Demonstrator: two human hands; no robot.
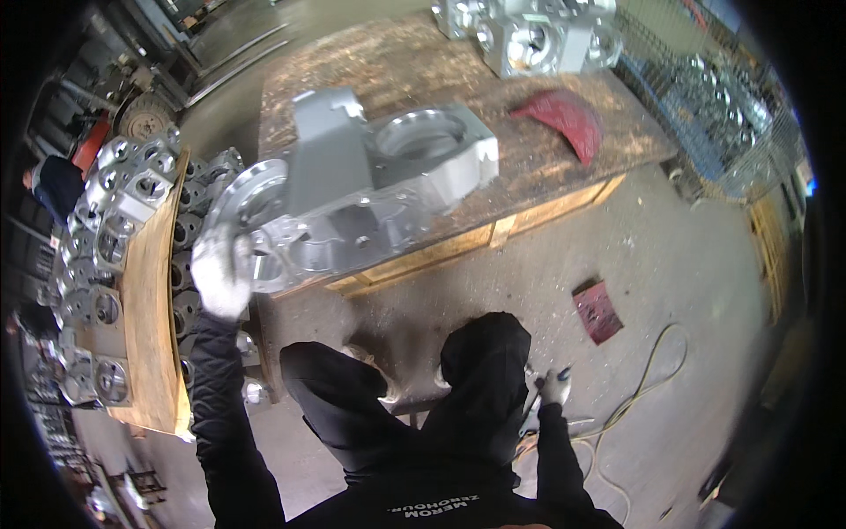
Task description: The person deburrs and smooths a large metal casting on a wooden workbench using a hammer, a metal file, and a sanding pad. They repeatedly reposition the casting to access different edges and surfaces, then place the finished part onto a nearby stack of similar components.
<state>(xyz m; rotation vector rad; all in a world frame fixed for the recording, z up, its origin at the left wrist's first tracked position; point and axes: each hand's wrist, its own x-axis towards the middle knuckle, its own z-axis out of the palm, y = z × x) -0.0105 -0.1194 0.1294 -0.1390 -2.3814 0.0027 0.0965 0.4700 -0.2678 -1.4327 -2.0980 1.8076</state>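
A large silver metal casting (330, 181) with round machined bores lies near the front left of the wooden workbench (397, 62). My left hand (222, 271), in a white glove, grips the casting's left end beside a ring-shaped opening; its fingers are slightly blurred. Low beside my right knee, my right hand (555, 386), also gloved, is closed round a slim tool whose dark blue end shows above the fist. The tool's kind is too small to make out. A curved dark red piece (564, 120) rests on the bench, right of the casting.
More castings (538, 40) stand at the bench's far edge. Several others are stacked on wooden boards (150, 309) at the left. A wire basket (723, 123) of metal parts is at the right. A red sheet (597, 313) and a looped hose (630, 407) lie on the floor.
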